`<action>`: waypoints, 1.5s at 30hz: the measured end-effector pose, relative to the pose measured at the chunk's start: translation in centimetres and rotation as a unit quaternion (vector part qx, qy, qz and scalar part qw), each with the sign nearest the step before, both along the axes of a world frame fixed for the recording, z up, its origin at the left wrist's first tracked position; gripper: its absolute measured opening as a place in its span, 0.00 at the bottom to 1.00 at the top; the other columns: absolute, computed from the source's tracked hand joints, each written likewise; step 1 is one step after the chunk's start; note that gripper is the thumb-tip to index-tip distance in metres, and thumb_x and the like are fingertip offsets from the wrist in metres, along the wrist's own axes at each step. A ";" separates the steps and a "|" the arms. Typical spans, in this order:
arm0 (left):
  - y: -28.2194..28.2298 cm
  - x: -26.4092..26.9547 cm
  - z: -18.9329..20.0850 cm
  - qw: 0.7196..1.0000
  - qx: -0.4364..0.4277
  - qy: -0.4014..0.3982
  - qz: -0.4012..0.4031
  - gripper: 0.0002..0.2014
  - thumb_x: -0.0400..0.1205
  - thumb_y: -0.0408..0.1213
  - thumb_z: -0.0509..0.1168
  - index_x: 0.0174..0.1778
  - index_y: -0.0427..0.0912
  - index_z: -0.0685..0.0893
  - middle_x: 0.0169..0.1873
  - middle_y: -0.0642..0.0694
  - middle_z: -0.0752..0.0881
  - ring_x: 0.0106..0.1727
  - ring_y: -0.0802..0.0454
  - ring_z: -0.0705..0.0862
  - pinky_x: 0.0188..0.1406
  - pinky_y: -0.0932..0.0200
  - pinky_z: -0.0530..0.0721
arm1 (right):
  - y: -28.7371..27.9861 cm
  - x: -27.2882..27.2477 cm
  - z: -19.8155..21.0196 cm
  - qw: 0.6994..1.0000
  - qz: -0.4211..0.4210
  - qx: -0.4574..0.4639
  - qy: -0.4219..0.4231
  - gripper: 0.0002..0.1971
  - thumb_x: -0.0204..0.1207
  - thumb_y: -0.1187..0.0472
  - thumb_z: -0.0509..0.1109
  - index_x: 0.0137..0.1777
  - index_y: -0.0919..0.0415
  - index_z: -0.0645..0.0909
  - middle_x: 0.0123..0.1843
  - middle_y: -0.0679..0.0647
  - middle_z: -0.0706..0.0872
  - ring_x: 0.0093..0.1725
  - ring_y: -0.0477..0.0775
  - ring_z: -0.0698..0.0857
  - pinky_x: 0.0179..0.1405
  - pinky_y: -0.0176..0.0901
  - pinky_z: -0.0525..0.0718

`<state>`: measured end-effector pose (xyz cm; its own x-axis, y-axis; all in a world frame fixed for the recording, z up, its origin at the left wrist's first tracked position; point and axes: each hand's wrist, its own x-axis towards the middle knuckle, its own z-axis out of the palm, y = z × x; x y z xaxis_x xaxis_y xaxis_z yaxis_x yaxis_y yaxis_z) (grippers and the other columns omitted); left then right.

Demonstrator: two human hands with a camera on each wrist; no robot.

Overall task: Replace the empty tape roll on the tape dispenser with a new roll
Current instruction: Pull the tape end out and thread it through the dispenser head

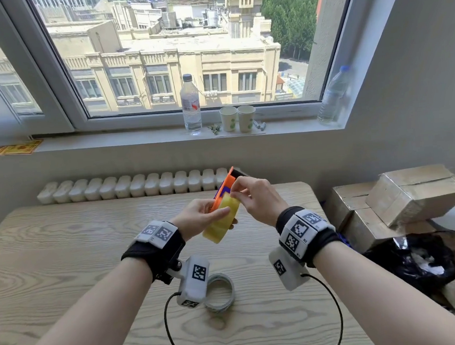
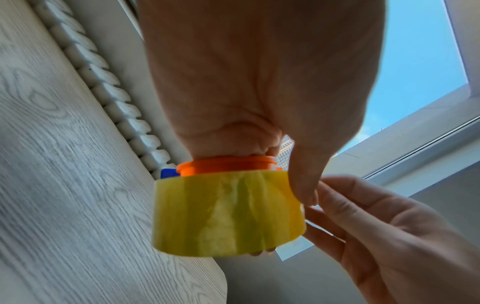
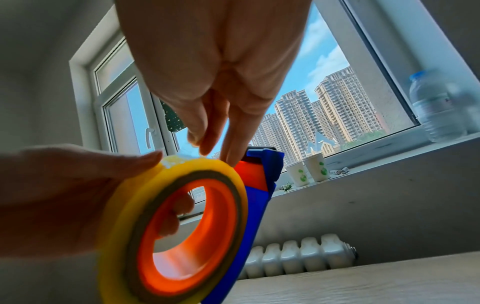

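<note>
Above the wooden table [image 1: 64, 269] I hold the orange and blue tape dispenser [image 1: 226, 184] in the air. A yellow tape roll [image 1: 219, 222] sits on its orange hub [image 3: 221, 216]. My left hand [image 1: 213, 214] grips the roll, thumb on its outer face [image 2: 303, 185] and fingers inside the hub. At the roll's upper edge my right hand [image 1: 239, 196] pinches the tape with thumb and fingertips [image 3: 207, 142]. The blue dispenser body [image 3: 259, 201] rises behind the roll. An empty grey tape core [image 1: 220, 292] lies flat on the table below my wrists.
A white radiator [image 1: 128, 186] runs behind the table's far edge. On the windowsill stand two water bottles [image 1: 190, 104], [image 1: 334, 97] and two paper cups [image 1: 238, 117]. Cardboard boxes [image 1: 415, 194] and a black bag [image 1: 413, 260] are piled right of the table.
</note>
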<state>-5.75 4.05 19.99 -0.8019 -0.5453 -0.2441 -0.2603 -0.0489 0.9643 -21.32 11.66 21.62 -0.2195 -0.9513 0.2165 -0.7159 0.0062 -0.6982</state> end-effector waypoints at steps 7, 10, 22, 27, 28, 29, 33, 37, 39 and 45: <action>0.0 0.3 0.2 1.000 0.006 0.000 -0.013 0.17 0.83 0.40 0.59 0.60 0.32 0.80 0.49 0.35 0.88 0.47 0.45 0.88 0.53 0.48 0.86 | -0.4 0.0 -0.3 0.997 -0.016 0.017 -0.079 0.04 0.75 0.61 0.70 0.43 0.61 0.84 0.43 0.59 0.89 0.42 0.57 0.87 0.45 0.48 0.84; 0.0 0.4 0.2 1.000 0.002 0.010 -0.014 0.14 0.83 0.41 0.59 0.53 0.36 0.83 0.45 0.38 0.89 0.45 0.45 0.88 0.55 0.41 0.84 | -0.3 0.3 -0.1 0.994 -0.019 0.033 -0.098 0.04 0.73 0.58 0.73 0.42 0.58 0.83 0.44 0.57 0.90 0.43 0.53 0.90 0.44 0.44 0.87; -0.2 0.3 0.1 0.998 -0.034 -0.041 -0.032 0.09 0.73 0.31 0.72 0.48 0.40 0.83 0.39 0.47 0.88 0.37 0.58 0.88 0.42 0.60 0.86 | -0.7 0.4 -0.3 0.995 0.002 0.054 -0.089 0.06 0.74 0.63 0.73 0.47 0.63 0.88 0.50 0.57 0.88 0.47 0.55 0.89 0.45 0.38 0.85; -0.3 0.4 0.1 0.999 -0.009 -0.009 -0.032 0.12 0.75 0.31 0.70 0.54 0.34 0.82 0.41 0.44 0.90 0.41 0.53 0.89 0.40 0.61 0.86 | -1.2 0.1 -0.5 0.996 -0.019 0.056 -0.067 0.05 0.77 0.62 0.68 0.46 0.62 0.84 0.48 0.59 0.87 0.49 0.57 0.84 0.51 0.46 0.82; -0.3 0.5 0.2 1.000 -0.004 0.003 -0.029 0.11 0.77 0.32 0.68 0.54 0.33 0.82 0.41 0.44 0.90 0.41 0.52 0.89 0.39 0.61 0.86 | -1.3 -0.1 -0.6 0.995 -0.017 0.057 -0.079 0.04 0.78 0.62 0.68 0.45 0.62 0.83 0.50 0.62 0.88 0.50 0.60 0.85 0.53 0.49 0.83; -0.2 0.5 0.3 1.000 0.000 0.015 -0.027 0.10 0.78 0.33 0.66 0.53 0.34 0.83 0.39 0.45 0.91 0.41 0.52 0.89 0.38 0.61 0.86 | -1.2 -0.2 -0.5 0.992 -0.010 0.058 -0.111 0.04 0.78 0.63 0.67 0.43 0.60 0.82 0.51 0.65 0.88 0.52 0.62 0.85 0.54 0.52 0.85; 0.0 0.3 0.5 1.000 -0.005 0.027 -0.009 0.11 0.81 0.36 0.62 0.53 0.32 0.83 0.38 0.45 0.91 0.38 0.54 0.89 0.35 0.63 0.86 | -0.8 -0.6 -0.1 0.959 0.005 0.038 -0.282 0.07 0.80 0.69 0.62 0.41 0.62 0.76 0.54 0.73 0.86 0.50 0.60 0.87 0.45 0.41 0.90; 0.0 0.0 0.5 1.000 -0.009 0.008 0.011 0.18 0.82 0.40 0.60 0.56 0.27 0.81 0.41 0.39 0.89 0.37 0.52 0.90 0.34 0.62 0.87 | -0.3 -0.7 0.0 0.941 0.003 0.019 -0.339 0.04 0.81 0.70 0.61 0.50 0.69 0.76 0.44 0.65 0.88 0.39 0.47 0.90 0.45 0.41 0.90; -0.1 -0.2 0.5 1.000 -0.019 -0.008 0.013 0.19 0.82 0.43 0.61 0.55 0.28 0.82 0.41 0.39 0.90 0.38 0.50 0.90 0.36 0.59 0.87 | -0.4 -0.9 -0.1 0.931 -0.013 0.022 -0.365 0.04 0.81 0.71 0.61 0.52 0.71 0.76 0.45 0.67 0.87 0.39 0.50 0.89 0.44 0.42 0.90; 0.2 -0.5 0.6 0.998 -0.031 -0.046 0.002 0.09 0.75 0.38 0.71 0.47 0.37 0.85 0.37 0.45 0.89 0.36 0.54 0.88 0.34 0.62 0.84 | -0.4 -1.2 -0.2 0.935 -0.034 0.053 -0.349 0.23 0.70 0.71 0.73 0.63 0.65 0.70 0.49 0.67 0.88 0.51 0.62 0.88 0.53 0.57 0.88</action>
<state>-6.21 4.24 20.62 -0.7747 -0.5655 -0.2829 -0.3485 0.0084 0.9373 -22.53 11.28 21.42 -0.3324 -0.9382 -0.0969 -0.0813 0.1308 -0.9881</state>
